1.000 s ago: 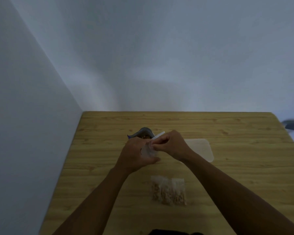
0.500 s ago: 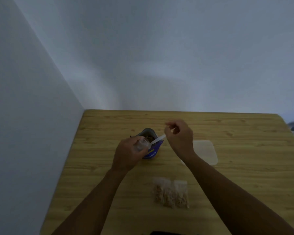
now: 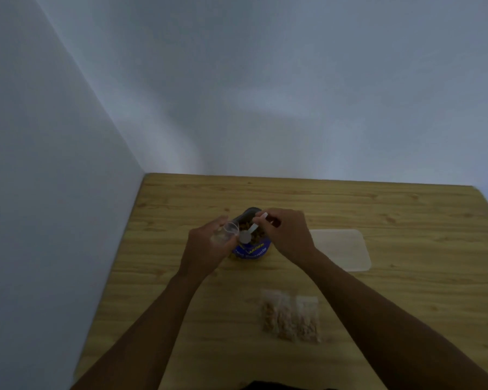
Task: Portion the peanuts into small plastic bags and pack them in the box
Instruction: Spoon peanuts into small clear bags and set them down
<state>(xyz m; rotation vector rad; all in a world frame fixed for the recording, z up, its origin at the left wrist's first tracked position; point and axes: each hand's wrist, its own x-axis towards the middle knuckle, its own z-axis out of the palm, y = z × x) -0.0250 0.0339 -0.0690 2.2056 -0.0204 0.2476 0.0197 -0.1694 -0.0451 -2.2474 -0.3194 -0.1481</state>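
Both hands: working over the pouch (image 3: 252,250), roughly mid-table.
Left hand (image 3: 209,246): my fingers are curled round a small clear bag (image 3: 226,233). Its mouth faces up and is held open, just left of the pouch's mouth.
Right hand (image 3: 288,235): my thumb and fingers pinch the handle end of a white spoon (image 3: 251,230).
Spoon: slants down and left, with its bowl over the pouch mouth, right beside the bag's rim. Can't tell if it's loaded.
Pouch: blue, upright, top open, peanuts (image 3: 255,235) visible inside.
Filled bags (image 3: 290,316): lying flat and overlapping, nearer me and right of the pouch. Looks like three, but blur makes the count unsure.
Box (image 3: 341,249): translucent, flat on the table just right of my right hand, apart from the pouch. Contents unreadable.
Table (image 3: 378,209): wood grain, set into the wall (image 3: 68,192) corner at far left.
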